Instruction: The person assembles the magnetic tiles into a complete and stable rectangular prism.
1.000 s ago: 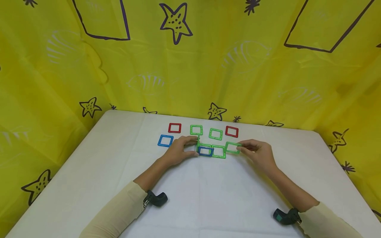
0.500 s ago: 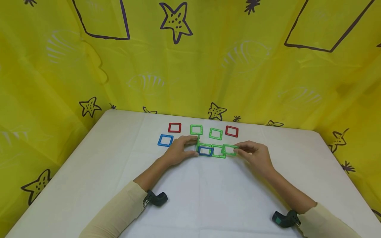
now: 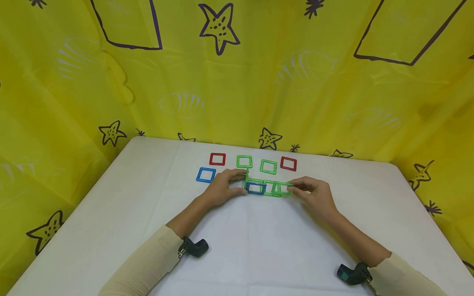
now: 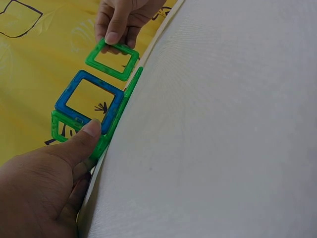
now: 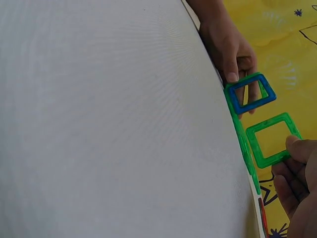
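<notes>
My left hand [image 3: 220, 187] grips two joined upright magnetic tiles at their corner. Its thumb lies on a blue square tile [image 4: 102, 83], and its fingers reach behind a green one [image 4: 53, 126]. Both stand on flat green tiles [image 3: 272, 195] set in a row on the table. With thumb and fingers my right hand [image 3: 318, 195] pinches another green square tile [image 5: 253, 148] by its right side. In the head view that tile is tilted and overlaps the right end of the flat row. The wrist views show a gap between it and the blue tile.
Behind the hands lie loose square tiles: a red one [image 3: 217, 154], two green ones, another red one [image 3: 289, 158] and a blue one [image 3: 207, 168] by the left hand. A white cloth covers the table [image 3: 259, 246]. A yellow curtain [image 3: 237, 102] hangs at its back and sides.
My right hand has moved left and slightly down with the green tile, which now overlaps the flat row. The left hand and the upright tiles have stayed in place.
</notes>
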The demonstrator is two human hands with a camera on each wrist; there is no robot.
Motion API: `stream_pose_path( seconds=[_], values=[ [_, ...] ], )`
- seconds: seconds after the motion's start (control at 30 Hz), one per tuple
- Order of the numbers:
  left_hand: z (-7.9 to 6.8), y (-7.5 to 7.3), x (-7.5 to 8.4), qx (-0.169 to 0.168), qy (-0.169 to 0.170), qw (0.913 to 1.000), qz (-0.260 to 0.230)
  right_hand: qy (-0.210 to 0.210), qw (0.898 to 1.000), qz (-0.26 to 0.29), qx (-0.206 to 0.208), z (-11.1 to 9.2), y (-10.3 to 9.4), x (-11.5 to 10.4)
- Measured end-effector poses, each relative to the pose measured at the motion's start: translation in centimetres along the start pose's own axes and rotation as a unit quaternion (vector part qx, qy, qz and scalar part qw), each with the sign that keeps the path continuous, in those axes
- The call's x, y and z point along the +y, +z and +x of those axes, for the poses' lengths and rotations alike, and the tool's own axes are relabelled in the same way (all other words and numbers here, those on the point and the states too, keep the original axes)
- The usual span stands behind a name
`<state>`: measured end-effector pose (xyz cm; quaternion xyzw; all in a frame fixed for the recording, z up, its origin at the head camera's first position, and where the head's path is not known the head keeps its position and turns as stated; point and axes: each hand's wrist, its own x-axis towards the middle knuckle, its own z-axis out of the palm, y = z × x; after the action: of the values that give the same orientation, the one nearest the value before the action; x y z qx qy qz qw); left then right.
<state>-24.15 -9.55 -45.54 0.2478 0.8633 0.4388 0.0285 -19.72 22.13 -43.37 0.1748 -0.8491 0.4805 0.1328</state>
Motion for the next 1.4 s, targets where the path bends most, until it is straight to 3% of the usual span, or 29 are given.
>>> stream_pose_path(
  seconds=[1.4],
  values=[
    [0.1, 0.0, 0.2, 0.001, -0.007, 0.9999, 0.016, 0.017, 1.000, 0.002, -0.015, 0.3, 1.8, 0.1]
  ],
)
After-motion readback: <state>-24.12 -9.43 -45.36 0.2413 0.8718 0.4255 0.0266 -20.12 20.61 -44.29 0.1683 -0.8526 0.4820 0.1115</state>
